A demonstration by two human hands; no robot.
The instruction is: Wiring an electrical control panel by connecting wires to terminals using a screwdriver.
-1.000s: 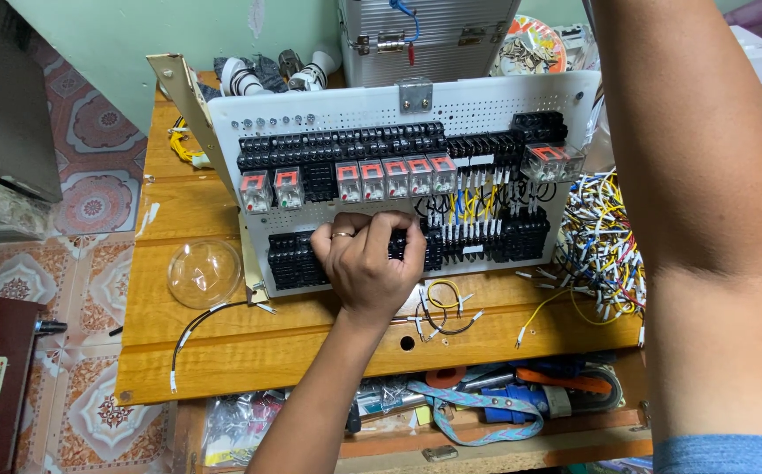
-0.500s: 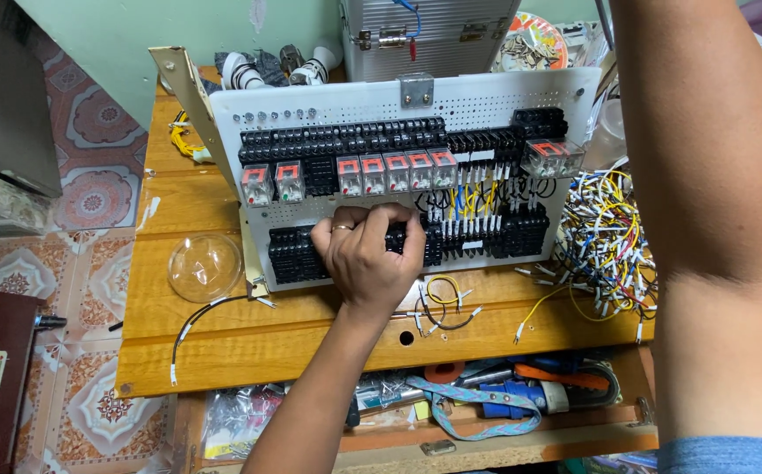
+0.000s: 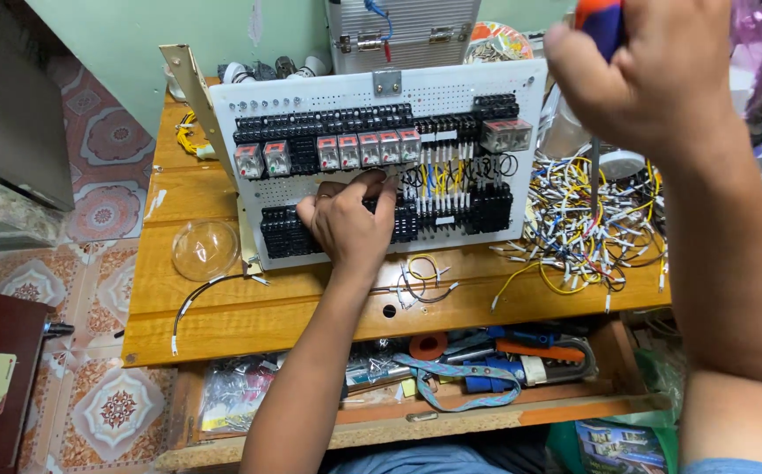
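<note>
One stiff white control panel (image 3: 381, 88) stands propped on the wooden table (image 3: 223, 307), likely heavy, best gripped by its edges. Left hand (image 3: 346, 224) presses loosely against its terminal blocks (image 3: 478, 211); right hand (image 3: 653, 70) clenches a slim, rigid screwdriver (image 3: 595, 167).

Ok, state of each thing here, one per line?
Left hand: pressed on the white perforated wiring panel.
Right hand: raised, gripping an orange-handled screwdriver, tip down.
Panel: propped upright on the wooden table.
Clear plastic dome: lying beside the panel.
Tool drawer: open.
</note>
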